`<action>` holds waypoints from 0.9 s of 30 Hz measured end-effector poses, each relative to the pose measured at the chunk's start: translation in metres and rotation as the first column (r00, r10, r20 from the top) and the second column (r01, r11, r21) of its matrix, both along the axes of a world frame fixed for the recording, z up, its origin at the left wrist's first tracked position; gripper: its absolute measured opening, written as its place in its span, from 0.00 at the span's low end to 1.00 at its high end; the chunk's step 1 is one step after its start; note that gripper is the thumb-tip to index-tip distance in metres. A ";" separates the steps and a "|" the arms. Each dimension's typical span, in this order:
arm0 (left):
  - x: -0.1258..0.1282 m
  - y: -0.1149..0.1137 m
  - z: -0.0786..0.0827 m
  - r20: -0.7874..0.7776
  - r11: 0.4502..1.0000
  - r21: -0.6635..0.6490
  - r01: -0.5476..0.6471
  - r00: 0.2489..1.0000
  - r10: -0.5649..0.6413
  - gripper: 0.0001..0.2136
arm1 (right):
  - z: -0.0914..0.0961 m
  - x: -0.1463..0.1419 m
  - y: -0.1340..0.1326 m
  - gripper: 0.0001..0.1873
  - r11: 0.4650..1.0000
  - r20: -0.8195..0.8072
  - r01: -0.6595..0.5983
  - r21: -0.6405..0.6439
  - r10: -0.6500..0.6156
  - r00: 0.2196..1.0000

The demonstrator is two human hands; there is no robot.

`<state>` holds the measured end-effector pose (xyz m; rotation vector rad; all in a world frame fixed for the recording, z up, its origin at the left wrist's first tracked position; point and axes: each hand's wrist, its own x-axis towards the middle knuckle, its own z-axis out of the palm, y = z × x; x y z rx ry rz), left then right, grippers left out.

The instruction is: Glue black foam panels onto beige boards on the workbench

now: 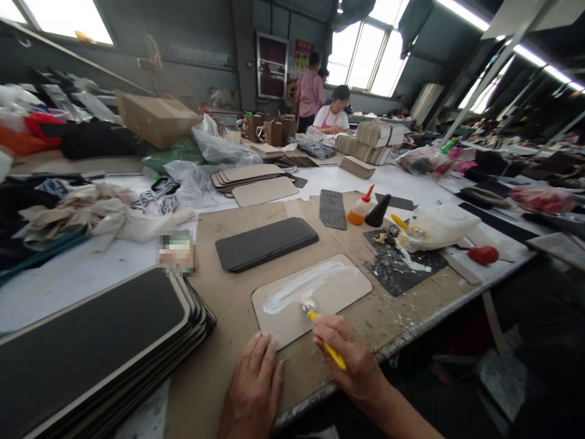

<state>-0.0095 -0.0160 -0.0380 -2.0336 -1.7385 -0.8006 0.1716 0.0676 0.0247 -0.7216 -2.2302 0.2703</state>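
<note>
A beige board panel [333, 292] with rounded corners lies on the brown work surface [214, 366], streaked with white glue [301, 281]. My right hand [350, 356] grips a yellow-handled brush [320, 332], its bristles resting on the panel's near edge in the glue. My left hand [256, 390] lies flat with fingers stretched out, its fingertips at the panel's near left corner. A dark grey panel stack [265, 242] sits just behind the beige one.
A tall stack of black-faced panels [91, 347] fills the left foreground. Right of the panel: a glue-smeared black sheet [402, 265], a glue tub in plastic [434, 228], an orange squeeze bottle [361, 210], a black cone [378, 212]. Other people work at the far end [333, 113].
</note>
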 end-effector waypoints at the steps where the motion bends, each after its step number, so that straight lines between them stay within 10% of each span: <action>1: 0.000 -0.002 0.002 0.018 1.000 -0.021 -0.006 1.000 0.007 0.13 | 0.000 -0.009 -0.007 0.14 0.999 -0.016 -0.036 -0.019 0.035 0.999; 8: -0.002 -0.013 0.005 0.078 0.997 -0.052 -0.060 0.995 0.064 0.13 | 0.008 -0.026 -0.025 0.12 0.951 -0.212 -0.198 -0.236 0.148 0.966; 15: 0.001 -0.014 0.012 0.063 0.995 -0.071 -0.067 0.995 0.071 0.12 | -0.001 -0.031 -0.001 0.14 0.702 -0.326 0.015 -0.712 -0.351 0.878; 24: -0.003 -0.013 0.010 0.040 0.999 -0.019 -0.042 0.998 0.043 0.12 | 0.008 0.064 0.043 0.20 0.670 -0.183 0.496 -0.552 -0.678 0.712; 27: -0.005 -0.012 0.007 0.027 1.000 0.006 -0.024 0.999 0.024 0.12 | 0.019 0.054 0.030 0.19 0.698 -0.203 0.467 -0.543 -0.648 0.734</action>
